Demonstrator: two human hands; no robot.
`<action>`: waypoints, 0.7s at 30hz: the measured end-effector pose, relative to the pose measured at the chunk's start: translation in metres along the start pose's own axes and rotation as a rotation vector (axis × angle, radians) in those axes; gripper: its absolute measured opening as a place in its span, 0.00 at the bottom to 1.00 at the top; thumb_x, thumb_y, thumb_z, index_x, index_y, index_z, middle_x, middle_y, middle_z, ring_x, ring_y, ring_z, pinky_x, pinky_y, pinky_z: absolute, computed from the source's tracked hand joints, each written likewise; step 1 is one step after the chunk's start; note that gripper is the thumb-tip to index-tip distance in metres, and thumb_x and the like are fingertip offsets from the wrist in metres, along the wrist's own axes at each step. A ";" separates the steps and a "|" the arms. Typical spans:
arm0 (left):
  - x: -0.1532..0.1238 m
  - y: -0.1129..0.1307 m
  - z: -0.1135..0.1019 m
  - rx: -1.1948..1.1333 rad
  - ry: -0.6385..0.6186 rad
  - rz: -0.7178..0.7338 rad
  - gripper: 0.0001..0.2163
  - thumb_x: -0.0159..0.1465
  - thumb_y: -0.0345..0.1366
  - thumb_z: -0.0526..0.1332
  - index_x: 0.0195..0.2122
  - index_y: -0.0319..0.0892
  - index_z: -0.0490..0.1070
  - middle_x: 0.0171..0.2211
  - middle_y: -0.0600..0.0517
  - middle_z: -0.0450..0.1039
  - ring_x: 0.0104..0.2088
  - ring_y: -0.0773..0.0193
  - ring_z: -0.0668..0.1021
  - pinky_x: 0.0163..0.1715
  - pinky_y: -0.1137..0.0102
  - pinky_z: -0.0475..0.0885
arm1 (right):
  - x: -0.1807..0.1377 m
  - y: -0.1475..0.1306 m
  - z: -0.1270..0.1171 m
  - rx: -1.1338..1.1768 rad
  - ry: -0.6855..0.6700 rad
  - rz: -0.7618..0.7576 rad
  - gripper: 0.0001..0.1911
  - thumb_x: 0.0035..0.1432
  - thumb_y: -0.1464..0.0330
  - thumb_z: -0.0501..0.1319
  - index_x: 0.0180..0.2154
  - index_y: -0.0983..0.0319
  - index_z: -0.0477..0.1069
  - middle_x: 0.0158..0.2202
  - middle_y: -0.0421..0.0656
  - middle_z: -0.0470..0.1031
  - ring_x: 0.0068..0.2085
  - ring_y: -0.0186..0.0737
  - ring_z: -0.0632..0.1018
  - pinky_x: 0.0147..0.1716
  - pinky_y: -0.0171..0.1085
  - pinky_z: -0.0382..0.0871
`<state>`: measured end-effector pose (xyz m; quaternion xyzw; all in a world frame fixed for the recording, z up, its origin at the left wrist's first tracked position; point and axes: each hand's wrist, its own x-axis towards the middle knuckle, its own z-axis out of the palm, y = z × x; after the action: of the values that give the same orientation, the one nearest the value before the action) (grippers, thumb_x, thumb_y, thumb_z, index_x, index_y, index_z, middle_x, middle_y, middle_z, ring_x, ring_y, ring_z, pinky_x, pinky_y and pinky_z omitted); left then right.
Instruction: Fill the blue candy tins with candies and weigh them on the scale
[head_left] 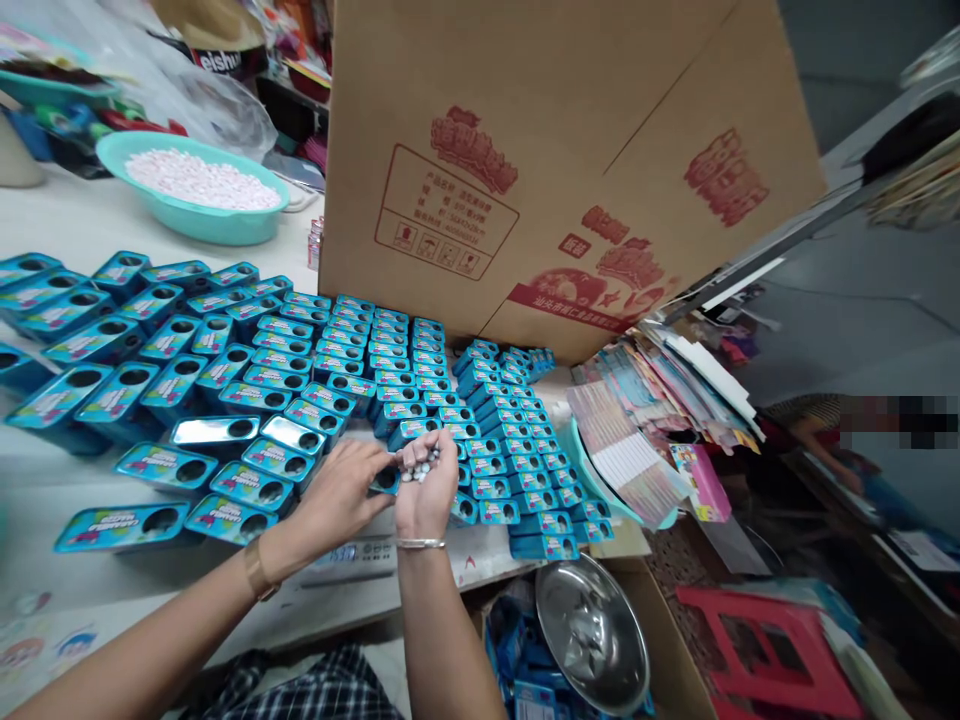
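My right hand (pixel 426 487) is cupped around a handful of small silvery-grey beads (pixel 418 467), palm turned up. Beside it, my left hand (pixel 341 492) pinches a small blue tin (pixel 385 481) by its edge, close against the right hand. Both hands hover over the near edge of a white table (pixel 67 225) covered with many blue tins (pixel 285 365), each with a round hole in its top. A small digital scale (pixel 352 555) lies just under my wrists.
A large cardboard box (pixel 555 160) stands behind the tins. A teal basin of white pellets (pixel 196 187) sits at the back left. Printed cards (pixel 645 420) are stacked at the right. A metal bowl (pixel 592 630) rests in a carton below the table edge, near a red stool (pixel 765 650).
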<state>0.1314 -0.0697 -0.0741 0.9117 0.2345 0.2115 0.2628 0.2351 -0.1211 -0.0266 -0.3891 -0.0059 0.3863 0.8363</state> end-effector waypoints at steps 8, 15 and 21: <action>0.000 -0.001 0.001 0.012 -0.016 -0.012 0.14 0.58 0.35 0.65 0.46 0.44 0.72 0.42 0.48 0.72 0.45 0.54 0.71 0.47 0.59 0.65 | -0.003 0.002 0.002 -0.011 -0.005 -0.032 0.16 0.59 0.62 0.57 0.22 0.60 0.60 0.19 0.32 0.57 0.22 0.28 0.60 0.27 0.33 0.61; -0.001 0.001 0.001 0.007 -0.006 -0.019 0.13 0.59 0.38 0.63 0.46 0.44 0.72 0.41 0.47 0.73 0.45 0.54 0.72 0.45 0.60 0.66 | -0.007 0.003 0.003 -0.069 -0.014 -0.084 0.16 0.59 0.61 0.56 0.22 0.59 0.60 0.19 0.32 0.57 0.22 0.29 0.62 0.28 0.33 0.62; 0.000 0.002 0.002 -0.002 0.002 -0.022 0.14 0.60 0.36 0.63 0.47 0.44 0.72 0.44 0.47 0.73 0.46 0.54 0.73 0.46 0.59 0.67 | -0.003 0.004 0.001 -0.029 0.011 -0.049 0.15 0.58 0.60 0.57 0.23 0.59 0.59 0.19 0.31 0.55 0.21 0.28 0.60 0.24 0.32 0.59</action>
<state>0.1326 -0.0722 -0.0745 0.9087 0.2445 0.2099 0.2655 0.2304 -0.1209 -0.0274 -0.4031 -0.0165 0.3633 0.8398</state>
